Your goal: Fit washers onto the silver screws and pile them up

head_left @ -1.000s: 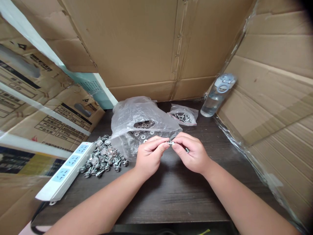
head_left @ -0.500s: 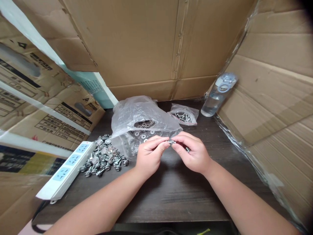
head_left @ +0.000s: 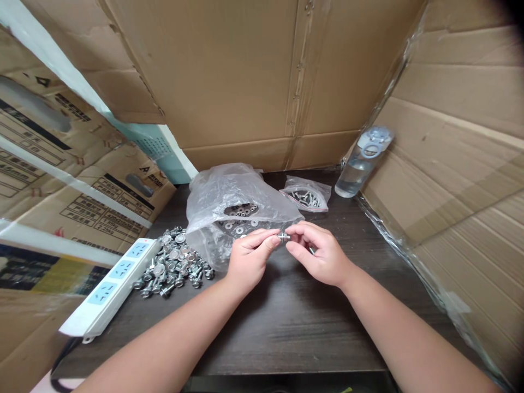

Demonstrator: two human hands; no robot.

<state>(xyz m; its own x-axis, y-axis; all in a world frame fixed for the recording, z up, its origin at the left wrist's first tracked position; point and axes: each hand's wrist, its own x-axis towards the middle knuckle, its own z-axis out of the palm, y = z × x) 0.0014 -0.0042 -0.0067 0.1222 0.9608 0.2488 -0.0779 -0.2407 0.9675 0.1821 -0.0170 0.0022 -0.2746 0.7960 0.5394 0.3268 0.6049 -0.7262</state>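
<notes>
Between its thumb and forefinger, my left hand pinches a small metal bolt, which points to the right and carries a washer or nut on its shank. My right hand is just off the bolt's free end, thumb and forefinger slightly parted. Its curled fingers keep a small metal piece, mostly hidden, perhaps another bolt. Behind the hands lies a clear plastic bag with loose washers in and before its opening. A heap of flanged bolts sits left of my left hand.
A white power strip borders the heap on the left. Farther back are a small zip bag of screws and a water bottle. Cardboard walls enclose the dark table at the back and sides.
My right thumb and forefinger have come off the bolt's end and parted a little. More of the bolt shows now, still in my left hand.
</notes>
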